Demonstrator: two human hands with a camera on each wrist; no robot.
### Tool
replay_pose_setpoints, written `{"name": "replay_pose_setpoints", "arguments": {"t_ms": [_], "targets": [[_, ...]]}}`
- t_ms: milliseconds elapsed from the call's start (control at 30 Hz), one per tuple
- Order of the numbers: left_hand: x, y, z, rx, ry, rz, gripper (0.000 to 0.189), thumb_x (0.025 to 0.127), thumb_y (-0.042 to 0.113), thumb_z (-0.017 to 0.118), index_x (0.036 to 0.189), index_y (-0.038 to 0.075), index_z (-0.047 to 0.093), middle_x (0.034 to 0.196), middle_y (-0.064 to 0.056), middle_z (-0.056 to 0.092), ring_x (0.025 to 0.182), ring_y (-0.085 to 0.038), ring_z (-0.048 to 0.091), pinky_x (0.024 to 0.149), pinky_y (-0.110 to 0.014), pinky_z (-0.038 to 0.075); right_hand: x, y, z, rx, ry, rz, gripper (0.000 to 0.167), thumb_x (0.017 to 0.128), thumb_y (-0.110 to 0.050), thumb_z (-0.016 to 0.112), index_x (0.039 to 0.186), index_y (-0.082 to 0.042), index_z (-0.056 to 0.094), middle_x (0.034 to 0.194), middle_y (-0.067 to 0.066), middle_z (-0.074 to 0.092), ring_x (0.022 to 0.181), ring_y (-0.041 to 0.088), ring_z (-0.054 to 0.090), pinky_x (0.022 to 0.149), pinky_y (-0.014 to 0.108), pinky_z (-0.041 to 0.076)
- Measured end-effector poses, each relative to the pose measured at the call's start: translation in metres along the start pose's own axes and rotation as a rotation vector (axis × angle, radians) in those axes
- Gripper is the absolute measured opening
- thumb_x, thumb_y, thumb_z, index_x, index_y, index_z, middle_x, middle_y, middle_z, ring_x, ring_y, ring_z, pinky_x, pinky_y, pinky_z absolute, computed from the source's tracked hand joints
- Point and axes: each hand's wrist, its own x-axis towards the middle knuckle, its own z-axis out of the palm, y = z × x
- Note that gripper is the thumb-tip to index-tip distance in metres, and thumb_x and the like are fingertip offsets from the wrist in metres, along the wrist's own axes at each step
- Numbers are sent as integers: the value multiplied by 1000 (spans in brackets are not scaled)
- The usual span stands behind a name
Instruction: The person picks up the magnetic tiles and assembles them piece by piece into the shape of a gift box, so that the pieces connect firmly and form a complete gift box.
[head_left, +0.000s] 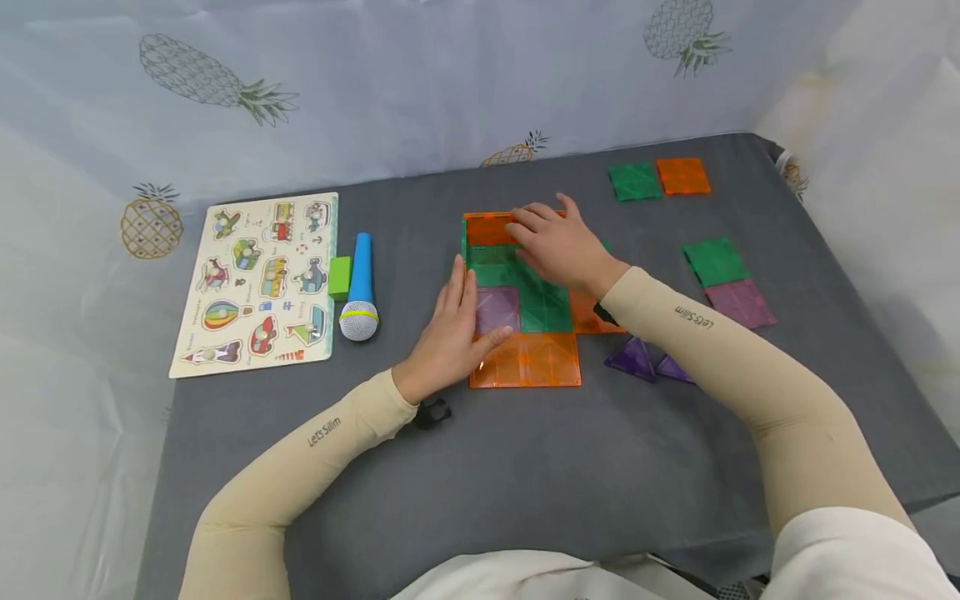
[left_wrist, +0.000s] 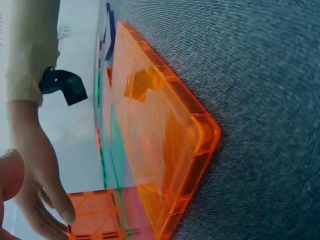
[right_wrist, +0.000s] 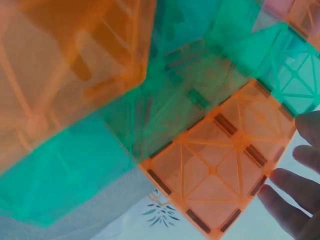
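Magnetic tiles lie joined in the middle of the table: a large green tile (head_left: 546, 304), a purple tile (head_left: 498, 309) and a large orange tile (head_left: 525, 360) at the near side. An orange tile (right_wrist: 215, 167) stands upright at the back. My left hand (head_left: 447, 337), fingers straight, rests along the left edge of the tiles, thumb stretched over the near orange one. My right hand (head_left: 562, 250) reaches over from the right, its fingertips (right_wrist: 280, 182) touching the upright orange tile's edge. The right thumb is hidden in the head view.
At the left lie a vehicle puzzle board (head_left: 258, 287), a green block (head_left: 340, 277) and a toy microphone (head_left: 361, 287). Loose green (head_left: 634, 181) and orange (head_left: 683, 176) tiles lie back right, more tiles (head_left: 716, 262) below them, and purple triangles (head_left: 632, 360) near my right forearm.
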Motion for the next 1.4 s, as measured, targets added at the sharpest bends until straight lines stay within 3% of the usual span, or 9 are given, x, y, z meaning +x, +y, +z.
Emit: {"name": "replay_pose_setpoints", "arguments": {"t_ms": [133,233,367,500,600,867,1033,1267,1400], "targets": [[1,-2,3,-16,6,6,94,94,51,54,153,2,1,160,-9,-21,148,-37,1,111,-53,32,-8,5,-1,70,23,69,42,96,-27,59,134,-8,54,140,15,51,132,33,43,110,64,26],[2,-5,5,-78,32,7,94,94,49,55,154,6,-4,159,-7,-24,149,-36,-2,114,-55,26,-20,19,-4,128,4,246,46,99,-30,53,138,-5,49,137,19,53,127,39,45,106,62,32],[-1,-14,9,-254,75,-38,98,93,50,56,154,13,-11,160,-6,-19,150,-29,-3,118,-53,16,-48,35,-3,260,-227,523,61,101,-34,46,147,2,30,115,28,63,99,44,61,86,57,49],[-4,-25,16,-471,75,-121,99,93,49,56,154,12,-13,163,-8,-7,150,-23,3,119,-47,17,-67,35,4,407,-400,584,70,101,-36,46,150,5,17,130,33,52,112,48,54,102,59,37],[-2,-29,22,-624,73,-138,94,96,39,57,154,8,-10,162,-10,1,149,-25,14,117,-45,23,-72,29,9,495,-338,595,70,100,-40,46,150,2,21,143,32,39,127,53,38,109,62,25],[0,-24,28,-855,66,-80,76,99,13,51,156,12,0,152,-21,29,129,-39,45,110,-51,35,-75,27,3,749,-129,751,65,99,-41,47,148,-7,23,138,28,45,109,41,54,92,56,44],[-8,-12,16,-875,52,-104,74,100,9,48,155,5,-2,155,-23,22,134,-43,36,113,-51,30,-69,20,-13,847,-24,723,63,98,-38,51,148,-9,24,150,21,34,135,38,38,103,57,39],[-9,-1,8,-845,51,-82,73,101,11,47,153,0,-2,159,-22,14,142,-39,26,116,-48,25,-59,8,-26,919,14,643,61,98,-32,53,147,-11,23,149,18,36,131,34,43,102,53,41],[-8,-2,9,-844,54,-78,72,101,11,47,153,0,-2,158,-23,15,140,-41,28,115,-48,27,-63,2,-23,806,134,570,57,98,-28,54,144,-5,30,143,19,42,125,34,47,100,51,42]]}}
